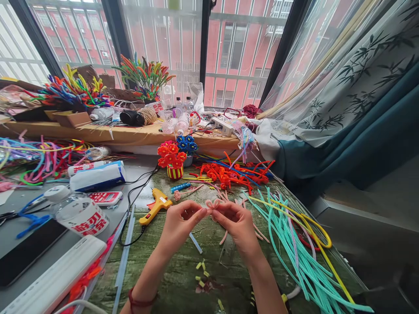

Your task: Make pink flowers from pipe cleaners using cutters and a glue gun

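Observation:
Between my two hands, above the green tabletop, is a small pink pipe-cleaner flower [212,204] with looped petals. My left hand [183,221] pinches its left side between thumb and forefinger. From the other side, the thumb and forefinger of my right hand [236,221] pinch it too. Loose pink pipe cleaners [260,232] lie behind and beside my right hand. A yellow hot glue gun [156,206] rests on its side left of my left hand. Below the hands are several short yellow pieces [203,272] and a clear glue stick [195,243].
Turquoise pipe cleaners [294,253] spread along the right edge. A red flower pot [175,172] and red pipe cleaners [225,174] stand and lie at the back. On the left are a plastic bottle [78,211], a phone [31,250], a white power strip [59,274] and the glue gun's black cord [127,213].

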The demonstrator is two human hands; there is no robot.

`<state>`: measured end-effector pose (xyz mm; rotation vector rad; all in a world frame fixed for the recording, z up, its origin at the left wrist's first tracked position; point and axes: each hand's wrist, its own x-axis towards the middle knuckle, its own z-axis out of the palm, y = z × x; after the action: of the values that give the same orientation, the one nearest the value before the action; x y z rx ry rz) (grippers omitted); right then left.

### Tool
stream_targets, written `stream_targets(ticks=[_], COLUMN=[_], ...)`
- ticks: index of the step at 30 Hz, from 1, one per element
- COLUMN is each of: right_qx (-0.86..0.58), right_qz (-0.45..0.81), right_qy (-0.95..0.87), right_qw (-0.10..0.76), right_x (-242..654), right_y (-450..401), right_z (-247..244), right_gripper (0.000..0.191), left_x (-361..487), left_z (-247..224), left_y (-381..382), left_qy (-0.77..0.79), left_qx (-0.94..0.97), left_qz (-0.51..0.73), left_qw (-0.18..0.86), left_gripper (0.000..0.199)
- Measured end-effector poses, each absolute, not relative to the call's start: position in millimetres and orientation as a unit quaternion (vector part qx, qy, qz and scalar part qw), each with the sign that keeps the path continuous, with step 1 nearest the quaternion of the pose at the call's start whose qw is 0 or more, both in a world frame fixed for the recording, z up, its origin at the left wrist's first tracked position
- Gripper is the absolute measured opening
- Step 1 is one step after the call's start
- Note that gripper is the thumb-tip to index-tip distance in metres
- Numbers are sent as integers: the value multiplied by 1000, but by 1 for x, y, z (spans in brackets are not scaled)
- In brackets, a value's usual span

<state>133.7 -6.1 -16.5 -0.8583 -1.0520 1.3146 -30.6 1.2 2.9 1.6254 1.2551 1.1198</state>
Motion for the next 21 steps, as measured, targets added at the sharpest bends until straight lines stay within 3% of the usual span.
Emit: stream_targets(ticks=[16, 21], right_qx=[-357, -352], right_qz=[549, 536], right_qy=[-448, -474], right_qw=[608, 603], right_x=[133, 133], right_y=[-7, -6], right_z=[-17, -17], right_gripper=[13, 12], left_x=[-27, -27], left_z=[6, 3], left_y=[-1, 0], left_qy=[495, 472], left_qx=[644, 637], left_qz=[431, 410], left_qw=[392, 452], left_gripper=[38, 35])
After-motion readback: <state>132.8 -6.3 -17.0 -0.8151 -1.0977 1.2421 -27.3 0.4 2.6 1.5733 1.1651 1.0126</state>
